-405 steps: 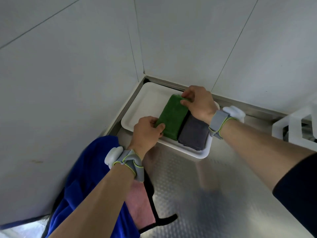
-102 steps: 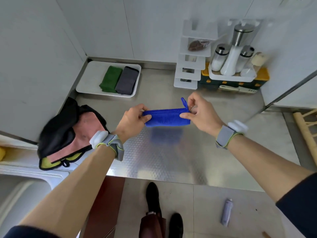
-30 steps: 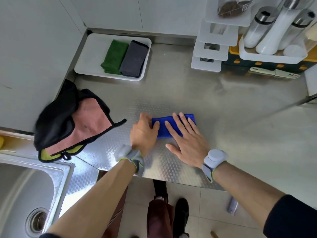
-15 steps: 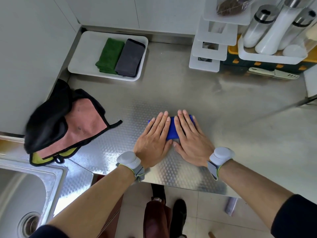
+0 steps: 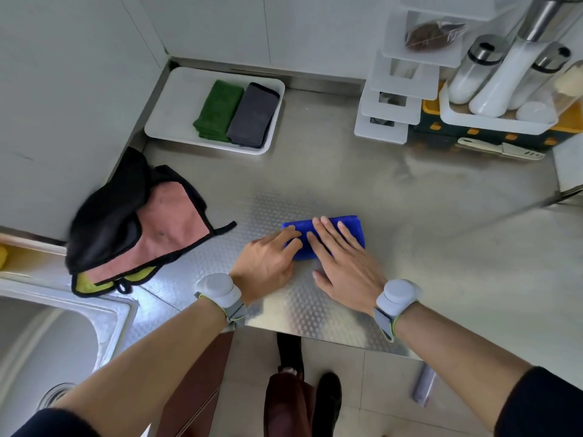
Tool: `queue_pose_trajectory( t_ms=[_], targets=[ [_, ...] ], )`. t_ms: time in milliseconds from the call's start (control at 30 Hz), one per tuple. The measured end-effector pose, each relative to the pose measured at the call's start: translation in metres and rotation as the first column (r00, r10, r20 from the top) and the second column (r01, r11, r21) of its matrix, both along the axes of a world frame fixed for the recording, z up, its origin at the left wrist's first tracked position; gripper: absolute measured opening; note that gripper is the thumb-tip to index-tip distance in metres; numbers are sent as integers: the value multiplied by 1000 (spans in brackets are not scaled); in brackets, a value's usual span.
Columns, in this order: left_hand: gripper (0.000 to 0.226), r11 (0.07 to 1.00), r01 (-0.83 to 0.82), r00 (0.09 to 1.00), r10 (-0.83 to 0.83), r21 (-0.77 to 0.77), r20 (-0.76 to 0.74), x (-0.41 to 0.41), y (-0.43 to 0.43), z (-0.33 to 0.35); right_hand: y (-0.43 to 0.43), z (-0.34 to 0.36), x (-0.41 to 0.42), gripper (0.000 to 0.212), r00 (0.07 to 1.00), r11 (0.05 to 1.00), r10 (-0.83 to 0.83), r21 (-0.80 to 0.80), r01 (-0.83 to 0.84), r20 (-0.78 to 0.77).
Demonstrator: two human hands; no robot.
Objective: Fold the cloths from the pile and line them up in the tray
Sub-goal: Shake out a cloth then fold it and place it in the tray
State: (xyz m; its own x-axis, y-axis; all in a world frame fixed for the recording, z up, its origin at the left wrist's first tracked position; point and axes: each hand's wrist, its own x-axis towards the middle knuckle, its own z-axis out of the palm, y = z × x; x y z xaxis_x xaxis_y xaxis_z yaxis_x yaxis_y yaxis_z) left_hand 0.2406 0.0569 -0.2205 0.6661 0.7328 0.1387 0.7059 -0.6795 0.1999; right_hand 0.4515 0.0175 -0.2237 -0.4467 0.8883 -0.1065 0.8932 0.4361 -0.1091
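The embossed stainless-steel worktop (image 5: 410, 216) carries everything, and both hands lie on it near its front edge. Well to the left of the fingers and nearer the person, a stainless-steel sink (image 5: 47, 335) is sunk into the same surface. Left of the fingers, between them and the sink, sits the loose pile of unfolded cloths (image 5: 135, 222) — black on top, pink beneath, a yellow-green edge showing at the bottom. Far beyond the fingers and to their left, in the corner against the wall, stands the white rectangular plastic tray (image 5: 176, 102). Beyond the fingers to the right rises a white tiered plastic rack (image 5: 394, 99), with steel-capped seasoning bottles (image 5: 492, 80) just beside it.

Directly under the fingers lies the folded blue microfibre cloth (image 5: 350, 227), a short flat rectangle on the worktop, well apart from the tray. The right hand (image 5: 344, 263) lies flat on it, its fingers (image 5: 328, 228) straight and slightly spread, reaching the cloth's far edge. The left hand (image 5: 268, 260) rests at the cloth's left end, its fingers (image 5: 288, 234) close together and gently bent, their tips on the fabric.

In the tray's right half, a folded green cloth (image 5: 217, 110) and a folded grey cloth (image 5: 252, 116) lie side by side, touching — the grey one nearer the tray's right wall. Each wrist wears a grey band with a pale round device (image 5: 219, 288).
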Motion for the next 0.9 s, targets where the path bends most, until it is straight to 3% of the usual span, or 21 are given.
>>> queue_pose_trajectory(
  t_ms=[133,267,333,400,500,600,700,767,833,900],
  targets=[
    [26,997,-66,998,65,-51,-24,3,9,18,11,4,-14,62,995,996,-83,15,84,-61],
    [30,994,-112,994,111,22,20,8,22,39,34,16,-26,21,964,973,-173,120,199,-201],
    [32,982,-187,974,185,6,132,9,27,44,46,22,-27,12,921,961,-269,-10,278,-283],
    [33,934,-300,899,345,-194,271,5,33,44,58,24,-25,13,845,933,-359,-188,308,-396],
    [68,759,-266,703,575,-595,419,-3,44,39,74,33,-27,13,647,867,-486,-421,269,-588],
    [101,576,-77,592,683,-814,428,-7,52,36,87,41,-33,19,315,775,-627,-610,164,-712],
    [91,432,147,538,720,-890,438,-11,59,29,98,49,-42,32,-41,686,-727,-727,-22,-685],
    [73,425,144,545,720,-894,430,-15,63,24,105,53,-51,39,-224,626,-775,-767,-139,-591],
    [62,426,130,527,736,-895,426,-19,65,21,111,57,-57,48,-308,590,-794,-785,-189,-523],
    [54,439,109,510,745,-892,429,-26,71,18,123,57,-63,51,-322,574,-804,-795,-197,-501]
  ],
)
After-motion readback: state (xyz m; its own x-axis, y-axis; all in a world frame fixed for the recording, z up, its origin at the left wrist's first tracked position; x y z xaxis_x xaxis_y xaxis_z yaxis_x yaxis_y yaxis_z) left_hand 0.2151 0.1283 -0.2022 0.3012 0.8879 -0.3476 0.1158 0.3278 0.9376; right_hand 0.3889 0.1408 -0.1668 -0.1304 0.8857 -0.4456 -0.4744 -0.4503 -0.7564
